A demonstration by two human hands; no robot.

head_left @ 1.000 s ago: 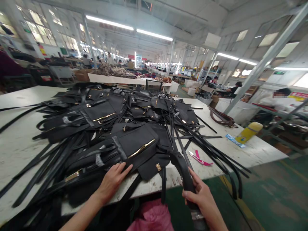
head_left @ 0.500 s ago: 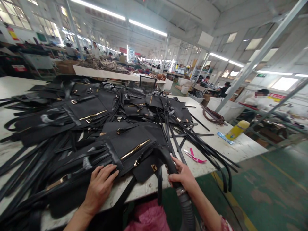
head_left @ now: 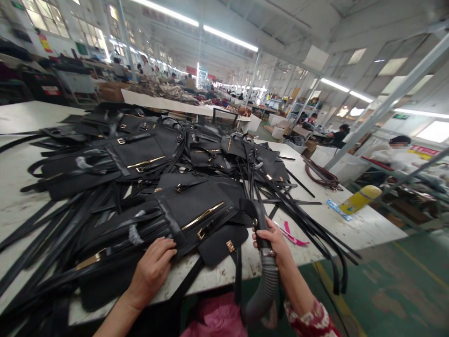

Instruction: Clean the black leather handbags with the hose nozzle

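Observation:
A black bag (head_left: 191, 203) with a gold zipper and gold buckles lies nearest me on the table. My left hand (head_left: 153, 269) has its fingers curled together over the near edge of this bag. To the right, my right hand (head_left: 275, 243) is wrapped round the black nozzle (head_left: 255, 210) of a ribbed grey hose (head_left: 268, 278). The nozzle's tip is at the bag's right side, above the table; whether it touches the bag I cannot tell. A flap with a gold clasp (head_left: 230, 245) hangs out between my hands.
More black bags (head_left: 136, 152) are heaped behind, with long straps (head_left: 308, 234) trailing over the table edge. Small snips (head_left: 284, 231) with a pink ribbon, a yellow bottle (head_left: 361, 199) and coiled brown straps (head_left: 321, 175) lie to the right. A person (head_left: 393, 152) sits farther off.
My right hand has drawn the nozzle back from the bag, and it stands more upright. The left hand's fingers are more curled at the bag's edge. The whole view has shifted slightly.

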